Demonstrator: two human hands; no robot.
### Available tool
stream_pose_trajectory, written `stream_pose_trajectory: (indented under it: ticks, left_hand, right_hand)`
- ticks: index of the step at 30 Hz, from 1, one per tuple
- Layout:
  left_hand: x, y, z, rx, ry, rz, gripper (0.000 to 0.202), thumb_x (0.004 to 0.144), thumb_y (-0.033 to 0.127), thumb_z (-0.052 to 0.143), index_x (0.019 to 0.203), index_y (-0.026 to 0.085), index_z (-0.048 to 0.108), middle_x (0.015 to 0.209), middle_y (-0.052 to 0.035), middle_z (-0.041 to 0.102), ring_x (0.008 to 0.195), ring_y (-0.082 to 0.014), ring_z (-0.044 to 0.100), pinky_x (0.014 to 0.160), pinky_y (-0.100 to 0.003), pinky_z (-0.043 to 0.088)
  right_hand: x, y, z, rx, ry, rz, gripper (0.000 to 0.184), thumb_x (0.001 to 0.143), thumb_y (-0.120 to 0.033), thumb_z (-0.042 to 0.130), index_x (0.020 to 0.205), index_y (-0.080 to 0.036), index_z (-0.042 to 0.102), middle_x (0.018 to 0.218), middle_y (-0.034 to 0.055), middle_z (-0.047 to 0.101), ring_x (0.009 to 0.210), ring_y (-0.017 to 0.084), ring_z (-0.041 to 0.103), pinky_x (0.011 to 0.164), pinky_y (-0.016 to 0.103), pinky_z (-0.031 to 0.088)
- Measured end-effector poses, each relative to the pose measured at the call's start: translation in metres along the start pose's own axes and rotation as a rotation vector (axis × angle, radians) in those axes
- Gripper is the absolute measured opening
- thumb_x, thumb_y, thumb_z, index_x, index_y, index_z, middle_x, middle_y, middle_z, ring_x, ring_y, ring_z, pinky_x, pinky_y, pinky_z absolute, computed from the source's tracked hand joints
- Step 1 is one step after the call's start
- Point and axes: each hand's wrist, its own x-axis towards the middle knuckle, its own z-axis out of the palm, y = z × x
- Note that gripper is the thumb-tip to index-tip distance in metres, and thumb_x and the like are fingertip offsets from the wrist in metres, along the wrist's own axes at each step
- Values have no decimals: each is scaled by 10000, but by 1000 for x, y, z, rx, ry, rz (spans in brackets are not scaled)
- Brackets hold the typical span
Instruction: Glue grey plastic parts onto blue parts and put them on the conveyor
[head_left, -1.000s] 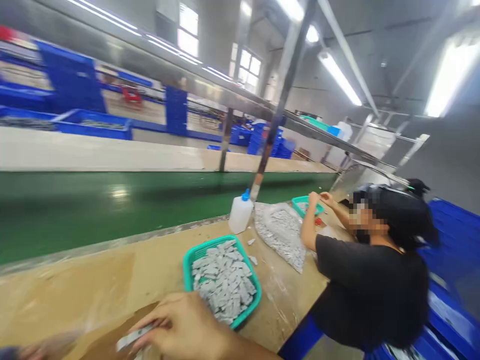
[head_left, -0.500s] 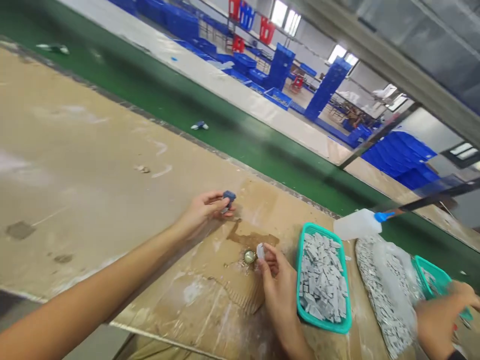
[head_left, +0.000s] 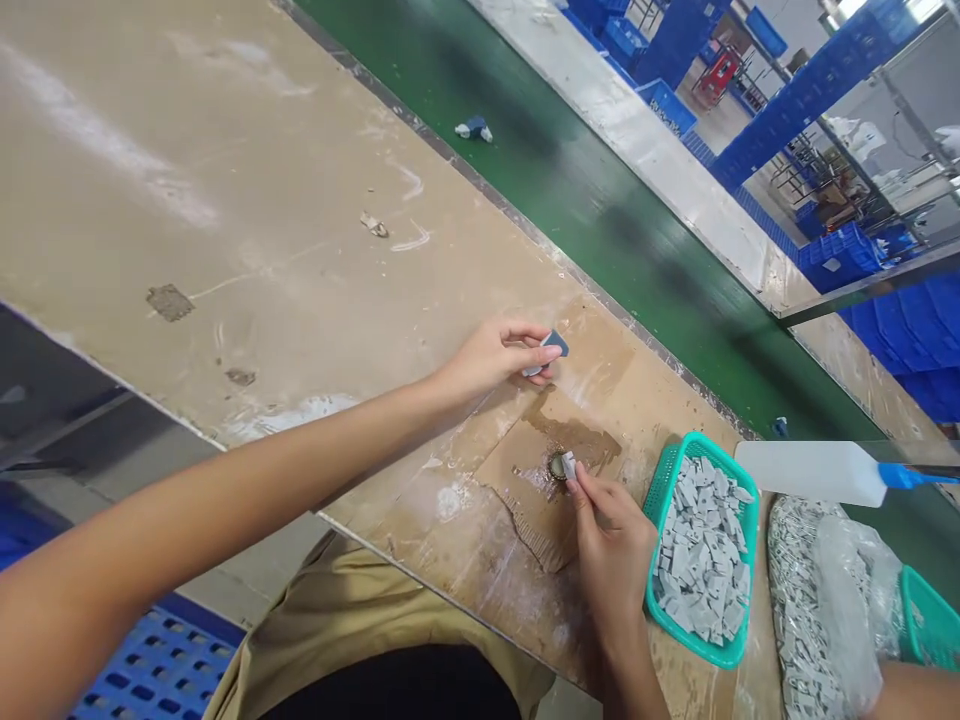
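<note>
Above the workbench, my left hand (head_left: pixel 525 350) is closed round a small dark blue and white plastic part (head_left: pixel 553 346). My right hand (head_left: pixel 611 510) pinches a small light grey plastic piece (head_left: pixel 568 464) between thumb and fingertips. That piece is right at a small round metal cap (head_left: pixel 556 466), which lies on a wet, torn sheet of cardboard (head_left: pixel 517 465). Whether piece and cap touch, I cannot tell. To the right of my right hand stands a green basket (head_left: pixel 739 640) filled with similar grey pieces.
A white bottle with a blue nozzle (head_left: pixel 810 470) lies beyond the basket. Beside it are a clear bag of small parts (head_left: pixel 806 610) and another green basket (head_left: pixel 934 615). A green conveyor belt (head_left: pixel 555 190) runs along the bench, carrying a blue-white part (head_left: pixel 474 129). Another person's arm (head_left: pixel 919 690) shows bottom right.
My view has turned and tilted downward. The grey piece in my right hand has come over the edge of the metal cap. The blue and white part in my left hand has turned.
</note>
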Motion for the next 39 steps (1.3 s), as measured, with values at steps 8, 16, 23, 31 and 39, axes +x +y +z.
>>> stream_pose_trajectory:
  ticks: [8, 16, 23, 31, 39]
  left_hand:
    - [-4, 4, 8, 30, 9, -39, 166, 757, 138, 769, 884, 86, 675, 705, -60, 677, 615, -126, 616, 670, -287, 488]
    - [-5, 4, 6, 128, -18, 8, 182, 673, 135, 823, 837, 117, 746, 754, -43, 694, 687, -125, 619, 728, -263, 484]
    - [-7, -15, 4, 233, -275, -141, 201, 605, 150, 829, 796, 133, 768, 739, -58, 736, 656, -140, 643, 665, -249, 492]
    - [-24, -39, 16, 181, -537, -165, 326, 532, 225, 890, 812, 141, 745, 760, -39, 745, 727, -162, 676, 723, -274, 536]
    - [-33, -35, 21, 185, -544, -192, 240, 562, 185, 856, 765, 141, 737, 751, -37, 745, 708, -164, 690, 688, -251, 563]
  right_hand:
    - [0, 1, 2, -69, -4, -84, 208, 947, -247, 640, 1102, -205, 771, 931, 60, 768, 811, 153, 721, 733, 248, 581]
    - [2, -2, 0, -86, 7, -120, 223, 964, -235, 614, 1131, -221, 760, 913, 50, 746, 809, 141, 700, 727, 240, 567]
    - [2, -10, -19, 96, 157, -20, 259, 932, -252, 666, 1180, -279, 737, 862, 19, 690, 748, 127, 637, 645, 240, 527]
    - [-1, -12, -23, 155, 191, -148, 367, 930, -134, 651, 1220, -352, 705, 928, 1, 676, 825, 121, 634, 688, 240, 528]
    - [3, -18, -21, 154, 68, -223, 457, 932, -57, 614, 1271, -358, 672, 982, 5, 675, 885, 127, 645, 751, 246, 546]
